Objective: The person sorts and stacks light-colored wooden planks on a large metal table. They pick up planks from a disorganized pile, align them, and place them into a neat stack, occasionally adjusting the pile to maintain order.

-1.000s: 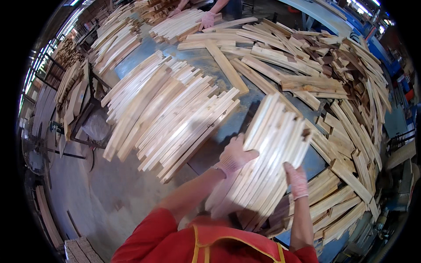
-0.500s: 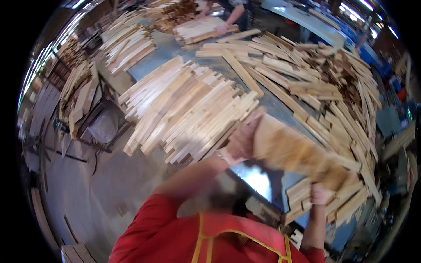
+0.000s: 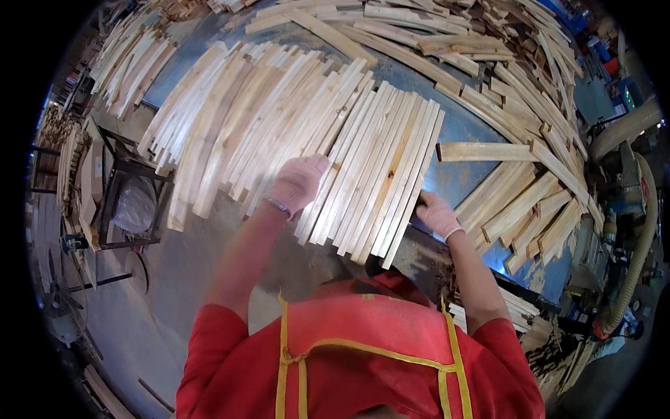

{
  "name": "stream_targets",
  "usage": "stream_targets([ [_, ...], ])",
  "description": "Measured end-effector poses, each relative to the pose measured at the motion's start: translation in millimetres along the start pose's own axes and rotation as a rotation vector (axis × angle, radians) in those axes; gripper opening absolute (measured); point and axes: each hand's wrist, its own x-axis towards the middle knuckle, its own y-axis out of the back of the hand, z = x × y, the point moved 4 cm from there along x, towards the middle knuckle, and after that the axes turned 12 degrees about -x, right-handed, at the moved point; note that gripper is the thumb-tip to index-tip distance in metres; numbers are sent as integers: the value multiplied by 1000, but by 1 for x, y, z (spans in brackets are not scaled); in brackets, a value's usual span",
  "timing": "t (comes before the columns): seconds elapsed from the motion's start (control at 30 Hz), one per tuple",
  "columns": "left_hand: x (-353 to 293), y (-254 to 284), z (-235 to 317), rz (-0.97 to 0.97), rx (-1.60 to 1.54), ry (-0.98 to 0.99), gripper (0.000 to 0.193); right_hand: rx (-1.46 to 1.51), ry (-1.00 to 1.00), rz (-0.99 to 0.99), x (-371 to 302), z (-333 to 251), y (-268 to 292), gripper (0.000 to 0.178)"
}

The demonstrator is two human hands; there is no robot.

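Observation:
A row of pale wooden strips (image 3: 380,174) lies side by side on the blue-grey table, its near ends sticking out past the front edge. My left hand (image 3: 301,183), in a pinkish work glove, is closed with curled fingers at the row's left side. At the right side, near the front, my right hand (image 3: 440,215), gloved too, is closed against the outermost strip. The fingertips of both hands are partly hidden by the wood. Directly left of this row lies a wider layer of similar strips (image 3: 237,119), its ends uneven.
Loose wooden boards (image 3: 488,150) lie scattered and piled on the table (image 3: 453,174) to the right and far side. Another batch of strips (image 3: 132,66) is at the far left. A dark metal frame cart (image 3: 132,188) stands left; a ribbed hose (image 3: 645,244) hangs right.
The strips, held tilted between both hands at the right, now lie flat beside the wider layer. Both hands have moved left with them. The view has shifted, and the other person is out of sight.

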Motion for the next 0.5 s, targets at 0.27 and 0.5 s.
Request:
stream_targets([
  [0.27,9,12,123,-127,-313,178,46,767,-219,-134,8,-52,3,118],
  [0.5,47,-75,176,-11,-83,16,43,1150,-183,-264,25,-24,16,99],
])
